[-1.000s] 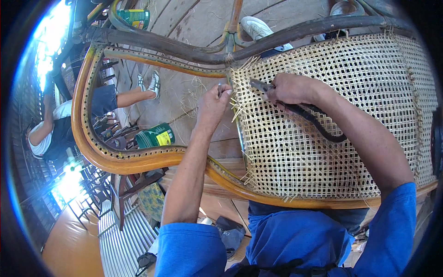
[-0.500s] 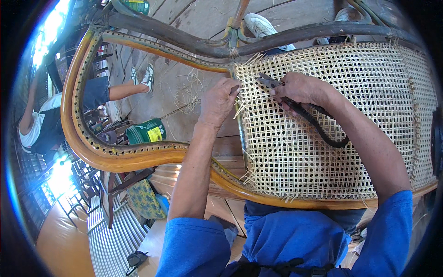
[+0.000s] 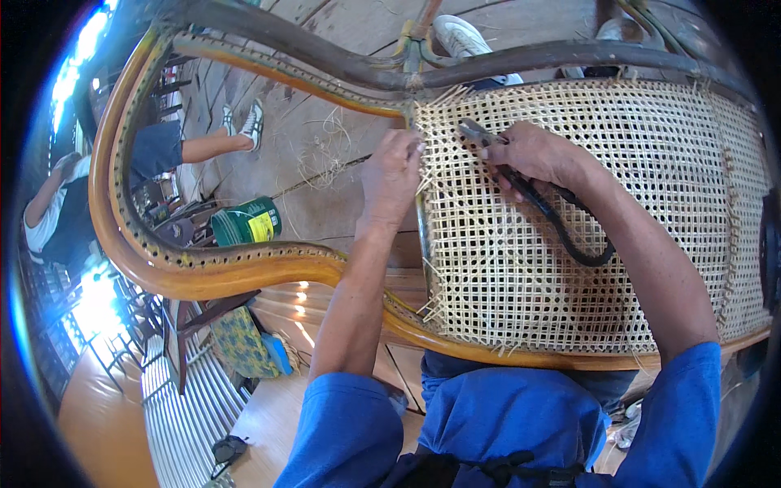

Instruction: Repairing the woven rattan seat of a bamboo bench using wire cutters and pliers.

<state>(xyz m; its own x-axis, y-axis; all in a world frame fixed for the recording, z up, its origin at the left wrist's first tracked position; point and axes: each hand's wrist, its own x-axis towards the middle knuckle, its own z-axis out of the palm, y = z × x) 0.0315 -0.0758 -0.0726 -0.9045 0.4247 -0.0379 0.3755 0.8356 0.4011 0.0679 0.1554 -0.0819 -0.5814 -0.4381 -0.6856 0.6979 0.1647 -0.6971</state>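
Cane strands, thin and pale, make up the woven cane panel (image 3: 569, 236) stretched across the bentwood chair frame (image 3: 203, 264). Judged by its looks, the weave is light and springy, stiff enough to hold its grid yet likely to split if bent sharply; loose ends bristle along its left edge. Far left, another person sits on the floor, and a green can (image 3: 246, 221) stands on the boards beyond the frame. The left hand (image 3: 390, 171) reaches up with the forearm nearly straight, fingers pinched on strand ends at the panel's upper left edge, beside the frame's centre rail. The right hand (image 3: 533, 154) lies on the weave, elbow bent outward, clenched around dark-handled pliers (image 3: 529, 183) whose tip points toward the left hand. Best purchase on a strand seems close to the weave, not at its brittle tip.
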